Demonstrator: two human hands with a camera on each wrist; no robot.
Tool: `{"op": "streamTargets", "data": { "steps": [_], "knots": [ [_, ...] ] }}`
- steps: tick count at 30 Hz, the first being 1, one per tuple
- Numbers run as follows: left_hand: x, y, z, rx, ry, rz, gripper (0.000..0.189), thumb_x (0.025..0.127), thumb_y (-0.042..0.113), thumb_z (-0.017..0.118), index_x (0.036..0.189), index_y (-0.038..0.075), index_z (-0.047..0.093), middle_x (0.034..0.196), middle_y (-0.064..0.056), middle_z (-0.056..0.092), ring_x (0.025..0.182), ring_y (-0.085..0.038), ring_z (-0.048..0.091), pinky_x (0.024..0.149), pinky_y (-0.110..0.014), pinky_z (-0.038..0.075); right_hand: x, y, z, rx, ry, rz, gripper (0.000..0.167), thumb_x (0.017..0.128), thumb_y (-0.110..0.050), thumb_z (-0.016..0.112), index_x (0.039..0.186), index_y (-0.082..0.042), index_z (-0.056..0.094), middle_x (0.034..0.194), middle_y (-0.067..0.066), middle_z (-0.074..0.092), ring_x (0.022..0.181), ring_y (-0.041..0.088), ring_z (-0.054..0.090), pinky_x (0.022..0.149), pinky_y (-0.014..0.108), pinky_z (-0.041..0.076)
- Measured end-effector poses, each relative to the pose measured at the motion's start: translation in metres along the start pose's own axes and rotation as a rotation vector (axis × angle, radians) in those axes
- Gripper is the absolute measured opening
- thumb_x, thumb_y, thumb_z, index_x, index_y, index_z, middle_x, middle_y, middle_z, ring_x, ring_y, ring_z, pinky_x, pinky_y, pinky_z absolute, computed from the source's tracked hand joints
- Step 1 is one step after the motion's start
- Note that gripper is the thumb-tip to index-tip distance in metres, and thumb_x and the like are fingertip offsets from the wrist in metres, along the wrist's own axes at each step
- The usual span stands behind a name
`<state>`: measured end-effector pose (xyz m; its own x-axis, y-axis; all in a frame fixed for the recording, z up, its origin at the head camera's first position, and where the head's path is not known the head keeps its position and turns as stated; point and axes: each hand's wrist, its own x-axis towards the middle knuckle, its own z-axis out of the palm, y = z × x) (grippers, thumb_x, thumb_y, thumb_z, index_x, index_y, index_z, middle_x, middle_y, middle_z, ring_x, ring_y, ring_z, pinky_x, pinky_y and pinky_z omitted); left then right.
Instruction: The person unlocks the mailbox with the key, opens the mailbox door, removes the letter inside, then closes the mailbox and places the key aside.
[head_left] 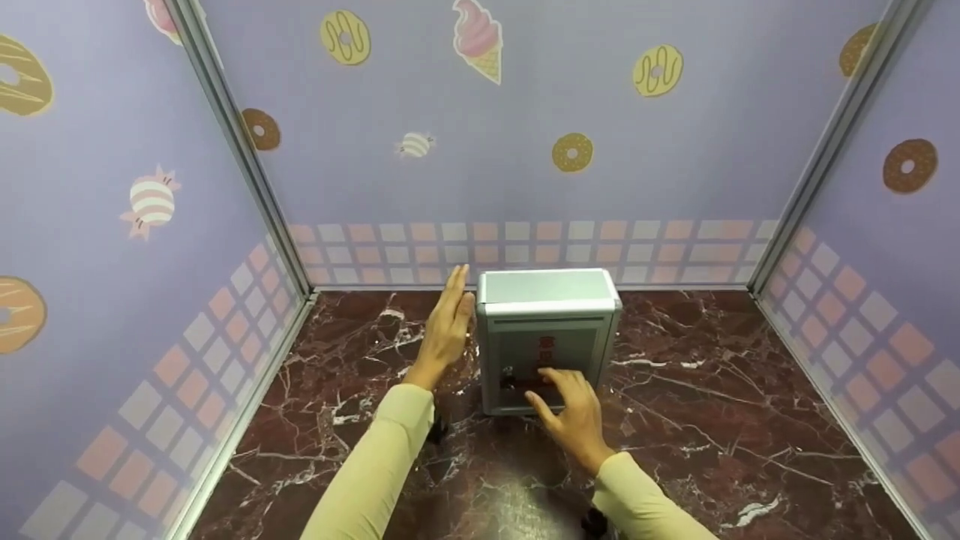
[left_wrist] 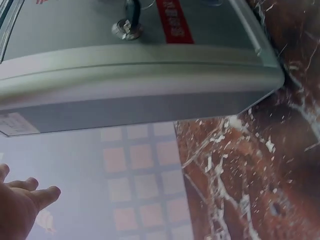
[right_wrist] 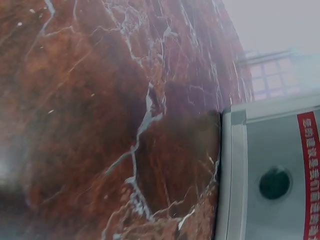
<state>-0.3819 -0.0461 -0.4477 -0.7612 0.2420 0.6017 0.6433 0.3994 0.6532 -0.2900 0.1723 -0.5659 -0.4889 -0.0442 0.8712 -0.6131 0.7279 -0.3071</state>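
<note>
An upright silver metal box (head_left: 547,288) with a slot near the top of its front stands on the marble-patterned surface. Red characters and a red strip (right_wrist: 310,175) mark its front. In the left wrist view a key (left_wrist: 133,11) sits in the box's round lock (left_wrist: 126,30). My left hand (head_left: 448,324) is held beside the box's left side, fingers straight; whether it touches cannot be told. In front of the box's lower front is my right hand (head_left: 576,412), fingers loosely bent and thumb apart, holding nothing visible. The right wrist view does not show that hand.
The dark red marble-patterned surface (head_left: 720,420) spreads around the box. A lilac back wall (head_left: 525,195) with sweets printed on it stands behind, with side walls at left and right. Metal strips (head_left: 232,135) run along the corners.
</note>
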Motion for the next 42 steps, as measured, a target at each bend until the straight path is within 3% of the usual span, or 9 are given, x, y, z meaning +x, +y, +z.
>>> {"op": "streamTargets", "data": {
  "steps": [9,20,25,31,42],
  "knots": [
    [0.014,0.014,-0.005,0.083,-0.088,0.046,0.073,0.100,0.065,0.019,0.156,0.021,0.029,0.160,-0.003,0.021,0.143,-0.026,0.025,0.111,-0.050,0.026,0.010,-0.013,0.017,-0.002,-0.037,-0.026,0.039,0.080,-0.028,0.083,0.110,-0.007,0.070,0.102,0.000,0.067,0.088,0.020,0.062,0.071,0.040,0.052],
    [0.029,0.033,-0.003,0.124,-0.171,0.054,0.062,0.102,0.058,0.029,0.155,0.026,0.033,0.161,0.005,0.018,0.146,-0.026,0.015,0.114,-0.050,0.019,0.015,-0.017,0.027,-0.022,-0.042,-0.067,0.038,0.072,-0.019,0.090,0.104,-0.008,0.073,0.100,0.000,0.068,0.086,0.020,0.063,0.067,0.039,0.053],
    [0.036,0.037,-0.005,0.151,-0.209,0.053,0.059,0.103,0.054,0.032,0.153,0.023,0.038,0.160,0.001,0.024,0.146,-0.028,0.016,0.115,-0.050,0.017,0.016,-0.017,0.027,-0.025,-0.038,-0.068,0.037,0.070,-0.017,0.091,0.102,-0.008,0.075,0.099,0.000,0.068,0.087,0.021,0.062,0.067,0.039,0.053],
    [0.037,0.038,-0.008,0.208,-0.277,0.023,0.058,0.103,0.054,0.033,0.153,0.025,0.038,0.160,-0.002,0.024,0.145,-0.032,0.016,0.112,-0.057,0.018,0.014,-0.018,0.028,-0.038,-0.034,-0.074,0.037,0.069,-0.016,0.091,0.102,-0.007,0.076,0.099,0.001,0.068,0.086,0.022,0.063,0.066,0.039,0.052],
    [0.036,0.037,-0.009,0.313,-0.362,-0.005,0.058,0.101,0.057,0.035,0.151,0.029,0.041,0.160,0.002,0.024,0.143,-0.030,0.024,0.111,-0.054,0.025,0.015,-0.022,0.032,-0.045,-0.024,-0.083,0.035,0.069,-0.015,0.091,0.100,-0.007,0.077,0.096,0.003,0.069,0.084,0.021,0.063,0.062,0.038,0.052]
  ]
}}
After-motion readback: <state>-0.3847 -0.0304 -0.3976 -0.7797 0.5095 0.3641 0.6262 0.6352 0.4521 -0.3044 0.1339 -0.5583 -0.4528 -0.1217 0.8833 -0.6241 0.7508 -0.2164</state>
